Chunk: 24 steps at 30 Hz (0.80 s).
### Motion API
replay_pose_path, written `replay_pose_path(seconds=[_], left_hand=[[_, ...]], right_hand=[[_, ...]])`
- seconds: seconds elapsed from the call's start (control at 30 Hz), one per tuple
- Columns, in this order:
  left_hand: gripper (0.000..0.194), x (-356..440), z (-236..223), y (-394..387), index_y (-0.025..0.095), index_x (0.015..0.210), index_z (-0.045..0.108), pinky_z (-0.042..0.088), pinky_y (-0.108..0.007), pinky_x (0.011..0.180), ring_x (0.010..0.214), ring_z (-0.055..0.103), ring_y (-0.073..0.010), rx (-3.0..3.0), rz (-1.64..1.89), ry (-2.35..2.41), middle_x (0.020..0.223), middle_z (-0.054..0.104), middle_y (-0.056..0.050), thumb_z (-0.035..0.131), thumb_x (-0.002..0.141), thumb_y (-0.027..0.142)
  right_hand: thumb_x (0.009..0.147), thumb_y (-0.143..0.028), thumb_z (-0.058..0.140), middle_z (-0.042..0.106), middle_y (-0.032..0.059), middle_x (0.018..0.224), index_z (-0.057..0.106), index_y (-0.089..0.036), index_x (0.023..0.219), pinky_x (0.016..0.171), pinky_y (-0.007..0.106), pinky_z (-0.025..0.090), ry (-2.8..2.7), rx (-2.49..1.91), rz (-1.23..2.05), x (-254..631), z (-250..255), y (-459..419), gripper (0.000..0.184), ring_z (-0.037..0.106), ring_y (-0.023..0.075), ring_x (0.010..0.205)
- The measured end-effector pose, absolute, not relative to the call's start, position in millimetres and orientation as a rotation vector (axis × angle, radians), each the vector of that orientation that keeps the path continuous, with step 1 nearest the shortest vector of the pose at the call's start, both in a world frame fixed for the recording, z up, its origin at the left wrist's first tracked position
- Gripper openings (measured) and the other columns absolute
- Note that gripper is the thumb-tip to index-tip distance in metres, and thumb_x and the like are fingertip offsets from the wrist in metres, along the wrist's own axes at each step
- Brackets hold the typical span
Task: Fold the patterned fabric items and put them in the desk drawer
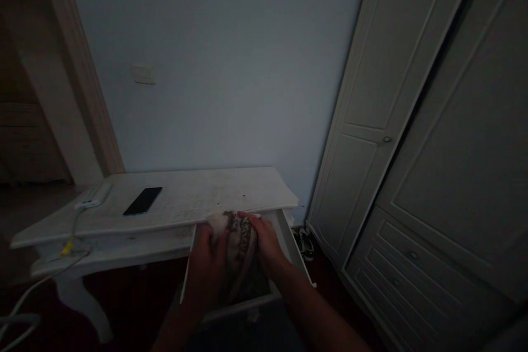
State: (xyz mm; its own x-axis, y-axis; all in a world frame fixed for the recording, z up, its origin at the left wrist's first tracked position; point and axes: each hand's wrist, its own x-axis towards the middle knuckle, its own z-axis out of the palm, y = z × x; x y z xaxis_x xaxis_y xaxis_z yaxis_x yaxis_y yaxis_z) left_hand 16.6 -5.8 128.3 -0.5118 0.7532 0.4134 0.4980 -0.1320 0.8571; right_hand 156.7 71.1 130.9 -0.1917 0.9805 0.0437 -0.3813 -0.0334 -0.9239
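Note:
A bunched patterned cloth [238,242], pale with brown and grey bands, is in the pulled-out drawer [289,242] of a white desk. My left hand [208,253] grips the cloth's left side, with thumb and fingers bent around a pale fold. On the opposite side, my right hand [267,242] holds the cloth, its fingers over the upper right edge. The dim light hides the fingertips and the cloth's exact kind. Part of the drawer bottom below the cloth is dark.
On the white desk top [223,187] lie a black phone [143,201] and a white power strip [94,196] with a cable hanging at the left. A grey wardrobe [363,121] stands to the right. Shoes [305,243] rest on the floor beside the desk.

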Motion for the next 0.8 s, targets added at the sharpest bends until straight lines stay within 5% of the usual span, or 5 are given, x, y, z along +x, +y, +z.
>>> replay_pose_path(seconds=[0.1, 0.2, 0.4, 0.67, 0.8], left_hand=[[0.037, 37, 122, -6, 0.025, 0.12, 0.066, 0.059, -0.04, 0.086, 0.099, 0.077, -0.0278, 1.63, 1.632, 1.819, 0.111, 0.081, -0.008, 0.047, 0.1, 0.049], [0.049, 38, 110, -5, 0.027, 0.145, 0.061, 0.051, -0.047, 0.113, 0.137, 0.064, -0.0301, 1.758, 1.61, 1.737, 0.152, 0.066, -0.011, 0.047, 0.1, 0.039], [0.044, 14, 100, -1, 0.026, 0.134, 0.071, 0.054, -0.044, 0.11, 0.123, 0.072, -0.0317, 1.804, 1.575, 1.808, 0.134, 0.077, -0.013, 0.044, 0.103, 0.04], [0.046, 21, 104, -4, 0.022, 0.13, 0.07, 0.059, -0.047, 0.093, 0.112, 0.075, -0.0352, 2.018, 1.35, 1.887, 0.122, 0.079, -0.018, 0.039, 0.104, 0.044], [0.053, 22, 107, -8, 0.02, 0.148, 0.056, 0.057, -0.049, 0.1, 0.115, 0.075, -0.0342, 1.845, 1.388, 1.748, 0.131, 0.076, -0.018, 0.045, 0.102, 0.044]], right_hand=[[0.076, -0.054, 0.084, 0.079, 0.0062, 0.095, 0.082, -0.017, 0.105, 0.087, 0.036, 0.055, -1.071, -0.763, 1.466, 140, 135, 65, 0.048, 0.072, 0.0256, 0.093], [0.071, -0.043, 0.09, 0.08, 0.0061, 0.097, 0.078, -0.016, 0.12, 0.085, 0.035, 0.056, -1.018, -0.761, 1.449, 134, 131, 62, 0.057, 0.074, 0.0245, 0.092], [0.068, -0.042, 0.094, 0.079, 0.0077, 0.107, 0.069, -0.02, 0.129, 0.079, 0.035, 0.059, -0.826, -0.714, 1.492, 136, 126, 55, 0.069, 0.075, 0.0234, 0.087], [0.064, -0.041, 0.099, 0.082, 0.0081, 0.1, 0.076, -0.018, 0.105, 0.095, 0.041, 0.058, -0.944, -0.68, 1.551, 130, 127, 40, 0.052, 0.077, 0.0287, 0.1], [0.068, -0.041, 0.096, 0.081, 0.0095, 0.108, 0.081, -0.018, 0.103, 0.099, 0.042, 0.057, -1.021, -0.662, 1.463, 133, 123, 39, 0.045, 0.074, 0.0298, 0.107]])
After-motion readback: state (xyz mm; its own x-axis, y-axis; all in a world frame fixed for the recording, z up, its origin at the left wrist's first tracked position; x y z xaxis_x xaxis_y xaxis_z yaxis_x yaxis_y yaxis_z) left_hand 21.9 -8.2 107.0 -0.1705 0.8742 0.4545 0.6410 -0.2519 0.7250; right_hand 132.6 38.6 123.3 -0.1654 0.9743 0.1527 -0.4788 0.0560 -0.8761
